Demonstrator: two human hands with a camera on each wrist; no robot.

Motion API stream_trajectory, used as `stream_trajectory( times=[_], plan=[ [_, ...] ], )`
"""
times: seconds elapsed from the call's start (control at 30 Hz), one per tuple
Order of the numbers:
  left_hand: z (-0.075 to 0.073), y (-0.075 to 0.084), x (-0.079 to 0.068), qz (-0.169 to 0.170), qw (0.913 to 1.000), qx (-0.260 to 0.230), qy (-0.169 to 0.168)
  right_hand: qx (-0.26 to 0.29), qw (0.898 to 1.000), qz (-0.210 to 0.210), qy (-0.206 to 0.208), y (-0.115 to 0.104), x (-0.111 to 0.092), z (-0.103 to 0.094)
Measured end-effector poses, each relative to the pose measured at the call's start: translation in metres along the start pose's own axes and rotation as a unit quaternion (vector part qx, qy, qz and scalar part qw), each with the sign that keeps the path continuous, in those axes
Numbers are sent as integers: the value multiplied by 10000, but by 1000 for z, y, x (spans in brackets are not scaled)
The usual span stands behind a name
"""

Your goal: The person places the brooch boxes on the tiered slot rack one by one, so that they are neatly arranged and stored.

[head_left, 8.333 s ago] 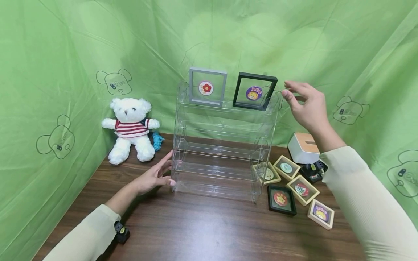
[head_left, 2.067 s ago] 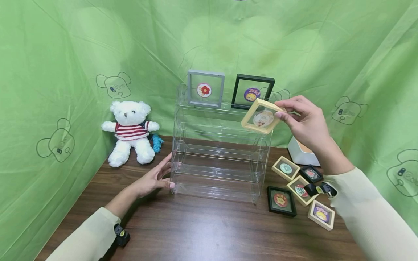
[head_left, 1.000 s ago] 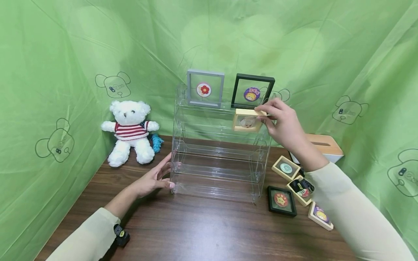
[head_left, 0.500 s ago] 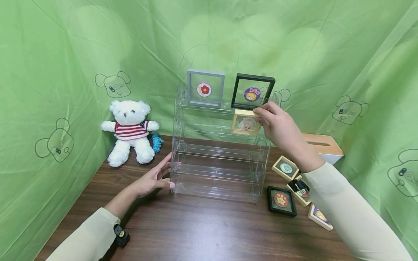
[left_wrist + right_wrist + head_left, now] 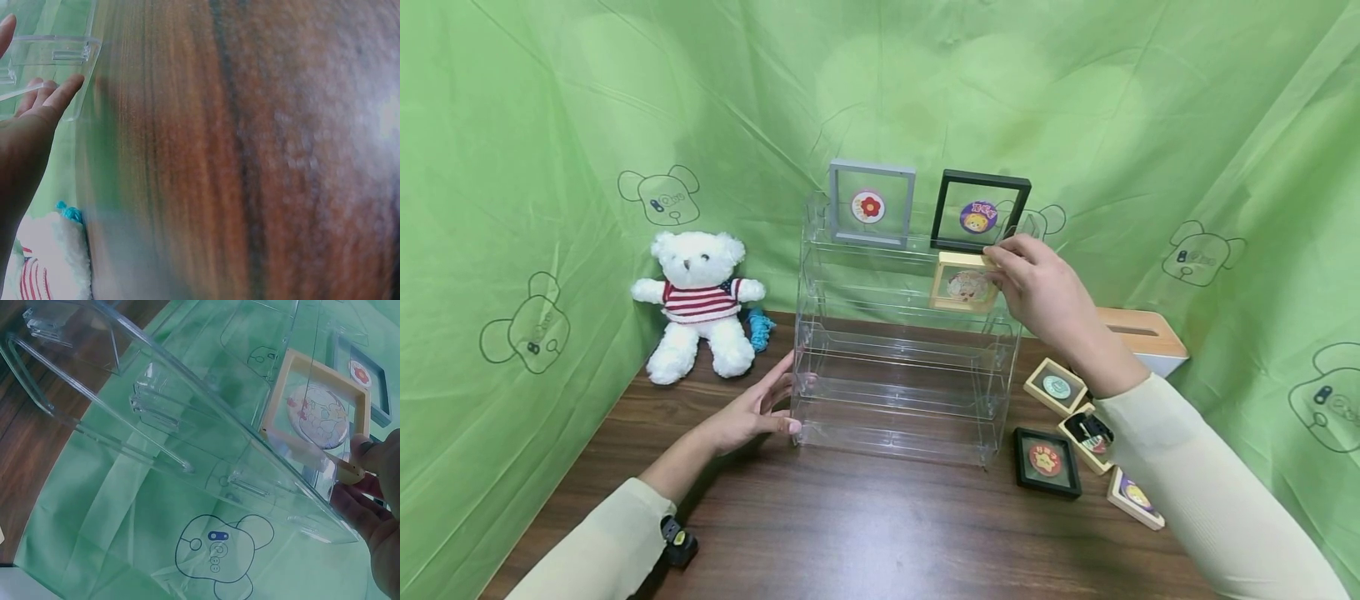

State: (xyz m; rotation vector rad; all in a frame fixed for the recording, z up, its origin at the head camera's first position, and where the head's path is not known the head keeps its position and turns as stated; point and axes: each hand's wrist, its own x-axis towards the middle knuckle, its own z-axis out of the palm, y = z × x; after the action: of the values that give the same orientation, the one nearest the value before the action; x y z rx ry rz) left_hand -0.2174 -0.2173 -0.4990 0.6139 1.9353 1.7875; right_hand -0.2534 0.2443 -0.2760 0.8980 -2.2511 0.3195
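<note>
A clear acrylic tiered display rack (image 5: 895, 392) stands mid-table. My right hand (image 5: 1041, 283) pinches the upper right corner of a light wooden display frame (image 5: 966, 285) holding a round badge. This frame stands nearly upright at the second tier from the top, right side, also seen through the rack's clear side in the right wrist view. Above it, a black display frame (image 5: 980, 217) with a purple bear badge and a grey display frame (image 5: 868, 206) with a red flower badge stand on the top tier. My left hand (image 5: 745, 418) touches the rack's left side, fingers extended.
Right of the rack lie a black frame (image 5: 1045, 460) and several wooden frames, including one with a green badge (image 5: 1057, 386). Behind them is a tissue box (image 5: 1142, 332). A white teddy bear (image 5: 700, 304) sits at the left with blue cord (image 5: 761, 327) beside it.
My right hand has taken the wooden frame from the pile at the right and brought it leftward and down to the second tier. It barely moves over the last half second. The left hand stays put.
</note>
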Motion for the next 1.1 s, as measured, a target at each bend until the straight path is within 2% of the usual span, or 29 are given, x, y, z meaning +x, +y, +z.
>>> stream_trajectory(
  times=[0.23,0.4,0.6,0.77,0.93,1.1],
  plan=[
    [0,1,0,-27,10000,-4,2,-23,9970,-319,709,3,-5,-8],
    [0,0,1,-36,10000,-11,8,97,9922,-183,1232,5,-10,-15],
    [0,-2,0,-71,10000,17,47,-11,9905,42,1374,20,-25,-16],
    [-1,-1,0,-71,10000,26,53,-161,9939,312,1046,35,-44,-15],
    [0,-1,0,-33,10000,15,32,-39,9970,710,313,53,-66,-11],
    [1,0,0,33,10000,17,-1,92,9944,996,-339,74,-91,-2]
  ],
)
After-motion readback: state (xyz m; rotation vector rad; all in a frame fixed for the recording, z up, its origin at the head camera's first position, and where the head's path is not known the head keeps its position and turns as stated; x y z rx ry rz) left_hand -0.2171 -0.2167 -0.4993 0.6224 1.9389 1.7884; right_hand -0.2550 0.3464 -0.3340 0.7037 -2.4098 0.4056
